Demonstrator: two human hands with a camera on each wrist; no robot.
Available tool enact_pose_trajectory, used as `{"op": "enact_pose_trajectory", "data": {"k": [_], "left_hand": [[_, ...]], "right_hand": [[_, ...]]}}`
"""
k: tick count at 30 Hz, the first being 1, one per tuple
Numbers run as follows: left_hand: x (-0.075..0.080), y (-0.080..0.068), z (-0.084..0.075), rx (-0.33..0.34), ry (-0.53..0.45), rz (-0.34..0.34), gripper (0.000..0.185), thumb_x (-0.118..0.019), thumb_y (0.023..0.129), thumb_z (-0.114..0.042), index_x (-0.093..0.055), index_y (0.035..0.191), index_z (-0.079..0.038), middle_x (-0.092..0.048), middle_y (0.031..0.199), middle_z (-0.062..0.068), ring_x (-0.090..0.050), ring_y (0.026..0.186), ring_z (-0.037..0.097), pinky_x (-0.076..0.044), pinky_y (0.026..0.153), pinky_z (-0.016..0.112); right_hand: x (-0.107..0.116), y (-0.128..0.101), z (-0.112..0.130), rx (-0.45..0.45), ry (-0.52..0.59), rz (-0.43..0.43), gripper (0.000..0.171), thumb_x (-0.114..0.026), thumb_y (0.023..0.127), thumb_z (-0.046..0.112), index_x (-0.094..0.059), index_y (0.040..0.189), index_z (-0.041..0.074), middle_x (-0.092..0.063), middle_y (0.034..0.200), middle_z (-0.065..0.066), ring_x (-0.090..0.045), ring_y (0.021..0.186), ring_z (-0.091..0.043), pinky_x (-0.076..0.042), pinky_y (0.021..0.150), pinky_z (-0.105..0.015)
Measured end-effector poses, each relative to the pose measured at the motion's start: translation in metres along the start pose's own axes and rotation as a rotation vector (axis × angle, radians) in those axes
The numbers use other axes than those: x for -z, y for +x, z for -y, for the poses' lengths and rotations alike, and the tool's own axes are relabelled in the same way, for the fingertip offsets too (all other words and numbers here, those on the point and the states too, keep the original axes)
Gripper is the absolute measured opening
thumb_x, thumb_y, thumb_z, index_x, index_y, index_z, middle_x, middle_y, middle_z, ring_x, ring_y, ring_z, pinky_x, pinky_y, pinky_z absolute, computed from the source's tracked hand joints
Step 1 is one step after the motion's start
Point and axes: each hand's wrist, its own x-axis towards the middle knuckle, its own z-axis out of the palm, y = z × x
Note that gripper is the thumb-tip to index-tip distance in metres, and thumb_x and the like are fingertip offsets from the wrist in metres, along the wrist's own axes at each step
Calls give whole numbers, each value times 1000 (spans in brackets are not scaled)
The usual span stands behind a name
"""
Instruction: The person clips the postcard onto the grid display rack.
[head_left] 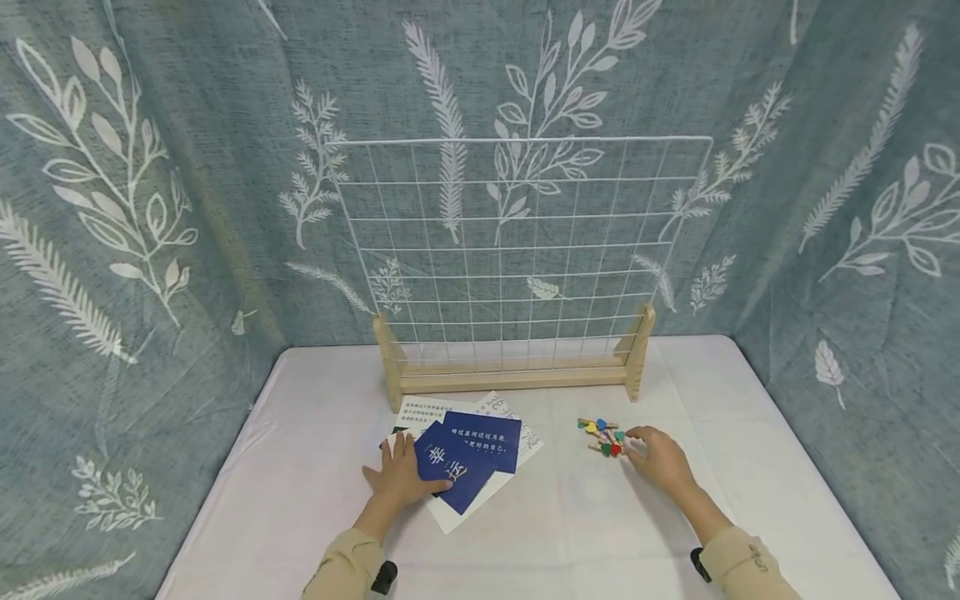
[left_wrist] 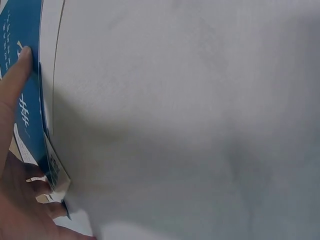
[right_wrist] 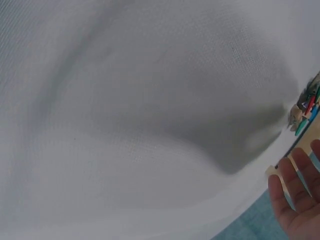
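Nearest the camera, the left hand (head_left: 401, 477) lies flat with fingers spread on the left edge of a fanned pile of blue cards (head_left: 471, 454) and white sheets (head_left: 420, 414), seemingly to keep them from sliding on the white tablecloth (head_left: 585, 533). Behind stands a wire grid (head_left: 525, 250) in a wooden stand (head_left: 517, 377). To the right, the right hand (head_left: 660, 460) reaches its loosely bent fingertips to a heap of coloured clothespins (head_left: 602, 435); whether it pinches one I cannot tell.
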Motion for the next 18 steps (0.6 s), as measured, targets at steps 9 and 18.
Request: {"op": "enact_pose_trajectory", "data": {"k": [9,18], "left_hand": [[6,1,-7,13,10,12,109,-83,62,-48,-31,138,11,-29,146,31,-21,135,55,-23,96,78],[3,4,-3,47,-60,-36,103,-87,61,-40,-34,135,9,-35,140,29,-25,134,53,-21,96,80]], "right_hand": [[2,3,-1,4,-7,24,25,-69,81,9,-66,103,-4,-66,107,-24,-61,103,-40,-50,89,-51],[3,2,2,-13,-25,45,26,-68,82,9,-66,105,-3,-65,109,-24,-60,104,-41,-49,90,-52]]}}
